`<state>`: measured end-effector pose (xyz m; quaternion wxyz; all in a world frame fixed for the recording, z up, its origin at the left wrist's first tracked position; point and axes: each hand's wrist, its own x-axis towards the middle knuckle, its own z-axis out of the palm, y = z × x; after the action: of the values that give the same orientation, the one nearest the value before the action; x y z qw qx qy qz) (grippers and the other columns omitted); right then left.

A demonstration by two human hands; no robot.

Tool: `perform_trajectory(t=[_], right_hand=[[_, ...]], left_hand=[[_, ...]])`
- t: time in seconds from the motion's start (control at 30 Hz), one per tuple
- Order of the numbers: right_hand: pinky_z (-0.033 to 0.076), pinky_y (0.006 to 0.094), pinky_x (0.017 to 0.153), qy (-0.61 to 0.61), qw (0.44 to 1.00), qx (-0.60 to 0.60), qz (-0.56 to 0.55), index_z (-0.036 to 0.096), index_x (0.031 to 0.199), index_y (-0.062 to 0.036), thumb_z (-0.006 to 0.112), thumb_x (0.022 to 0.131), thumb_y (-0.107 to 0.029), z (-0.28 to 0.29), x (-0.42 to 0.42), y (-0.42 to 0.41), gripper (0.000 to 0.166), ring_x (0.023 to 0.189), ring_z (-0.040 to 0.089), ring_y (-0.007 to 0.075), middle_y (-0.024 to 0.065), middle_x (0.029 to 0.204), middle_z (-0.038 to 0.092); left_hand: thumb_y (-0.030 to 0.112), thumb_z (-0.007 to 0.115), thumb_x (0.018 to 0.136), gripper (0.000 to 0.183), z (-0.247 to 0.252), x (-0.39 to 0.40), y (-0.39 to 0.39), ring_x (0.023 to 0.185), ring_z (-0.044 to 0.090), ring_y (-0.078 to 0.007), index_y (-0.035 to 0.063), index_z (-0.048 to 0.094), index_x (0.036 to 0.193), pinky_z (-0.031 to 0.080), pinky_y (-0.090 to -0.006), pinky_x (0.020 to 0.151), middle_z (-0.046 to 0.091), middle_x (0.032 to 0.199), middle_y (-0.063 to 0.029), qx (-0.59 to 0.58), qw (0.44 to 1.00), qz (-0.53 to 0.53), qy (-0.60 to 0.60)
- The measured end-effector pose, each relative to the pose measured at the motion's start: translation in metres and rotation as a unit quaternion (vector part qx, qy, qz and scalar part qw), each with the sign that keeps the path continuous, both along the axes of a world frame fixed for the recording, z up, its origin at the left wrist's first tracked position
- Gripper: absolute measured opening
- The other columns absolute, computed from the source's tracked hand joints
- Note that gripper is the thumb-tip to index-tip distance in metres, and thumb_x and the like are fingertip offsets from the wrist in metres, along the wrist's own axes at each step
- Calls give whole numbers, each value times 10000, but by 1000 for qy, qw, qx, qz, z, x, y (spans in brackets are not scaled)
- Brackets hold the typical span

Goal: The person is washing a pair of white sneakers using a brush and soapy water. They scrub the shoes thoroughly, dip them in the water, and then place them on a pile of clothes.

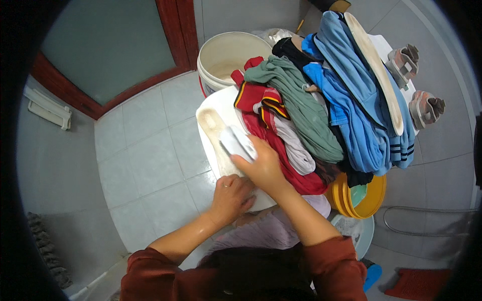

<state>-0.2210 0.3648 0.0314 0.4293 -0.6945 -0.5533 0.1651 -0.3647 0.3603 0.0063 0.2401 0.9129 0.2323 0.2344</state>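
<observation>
A long, off-white shoe insole with brownish stains lies on a white board in front of me. My left hand presses on the insole's near end, its fingers bent over it. Higher up, my right hand grips a white scrubbing brush against the insole's middle. A second insole rests on light blue clothing at the upper right. Beside the first insole, red clothing and a twisted green garment are heaped on the board.
Behind the board stands a white bucket. At the right are a yellow bucket, a basin of suds and a hose. Two shoes stand past the clothes. A red-framed door is at the upper left.
</observation>
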Motion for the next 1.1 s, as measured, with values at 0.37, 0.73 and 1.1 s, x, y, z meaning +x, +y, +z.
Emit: perform_trajectory(t=[0.37,0.73,1.1], right_hand=[[461,452,688,-146,976,-163,0,488,1080,-39,649,724,-267,12,-16,22,452,835,559,376,202,961,498],[481,428,667,-129,976,-169,43,483,1145,-54,652,726,-293,9,-16,-17,511,826,567,366,189,970,506],[475,444,694,-156,969,-163,99,467,1157,-41,664,706,-284,25,-6,0,549,819,563,369,192,979,501]], left_hand=[[229,683,588,285,-28,7,-32,868,488,-200,154,576,842,333,-372,741,525,970,-8,18,997,14,-73],[247,663,577,298,-10,7,-29,798,500,-183,153,591,851,344,-365,698,550,923,8,33,996,56,-66],[213,650,587,296,-16,8,-25,810,495,-178,136,578,864,349,-341,669,523,943,-2,26,996,62,-53]])
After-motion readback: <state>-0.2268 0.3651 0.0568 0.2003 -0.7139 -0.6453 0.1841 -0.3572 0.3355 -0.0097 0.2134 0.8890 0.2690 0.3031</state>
